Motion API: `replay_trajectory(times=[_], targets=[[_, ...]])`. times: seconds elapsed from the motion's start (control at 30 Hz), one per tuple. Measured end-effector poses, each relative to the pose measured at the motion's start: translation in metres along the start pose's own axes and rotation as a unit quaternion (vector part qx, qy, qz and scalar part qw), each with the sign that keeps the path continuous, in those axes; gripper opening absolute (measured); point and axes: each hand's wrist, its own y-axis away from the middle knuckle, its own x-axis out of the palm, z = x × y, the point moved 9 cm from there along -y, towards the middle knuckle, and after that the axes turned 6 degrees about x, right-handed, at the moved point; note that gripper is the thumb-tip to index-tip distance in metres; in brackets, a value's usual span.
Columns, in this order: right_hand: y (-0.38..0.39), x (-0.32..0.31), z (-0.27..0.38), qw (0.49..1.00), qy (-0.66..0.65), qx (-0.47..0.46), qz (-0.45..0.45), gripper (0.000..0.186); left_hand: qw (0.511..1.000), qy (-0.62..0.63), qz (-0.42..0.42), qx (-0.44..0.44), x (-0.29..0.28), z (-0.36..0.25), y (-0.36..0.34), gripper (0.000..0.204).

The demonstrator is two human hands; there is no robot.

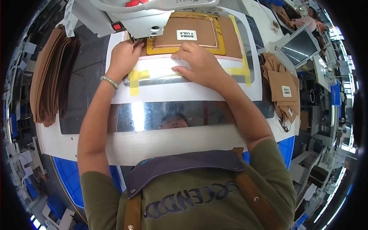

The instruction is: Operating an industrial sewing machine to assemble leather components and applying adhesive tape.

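A brown piece [234, 38] with a yellow frame [220, 42] and white label lies on a white sheet [245, 94] with yellow tape strips, under the grey machine head [143, 25]. My left hand [124, 57] is closed at the brown piece's left edge beside the needle area, pinching dark brown material; its fingertips are partly hidden. My right hand [195, 63] has bent fingers touching the frame's lower edge, with the thumb apart on a white strip [159, 72] below it.
A tall stack of brown pieces [50, 76] stands at the left. Labelled brown pieces [281, 78] are piled at the right beside a small screen [297, 50]. Blue bins [67, 176] are below the table. A person in pink [306, 21] is at the far upper right.
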Motion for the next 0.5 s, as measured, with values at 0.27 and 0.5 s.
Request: replay_trajectory(times=[0.27,0.5], targets=[[0.000,-0.002,0.006,1.000,0.016,-0.007,-0.002,0.026,0.991,-0.028,0.127,0.025,-0.004,0.012,0.000,0.031],[0.000,-0.001,0.005,1.000,-0.007,-0.003,0.013,0.023,0.959,-0.246,-0.109,-0.091,-0.183,0.045,0.115,0.029]])
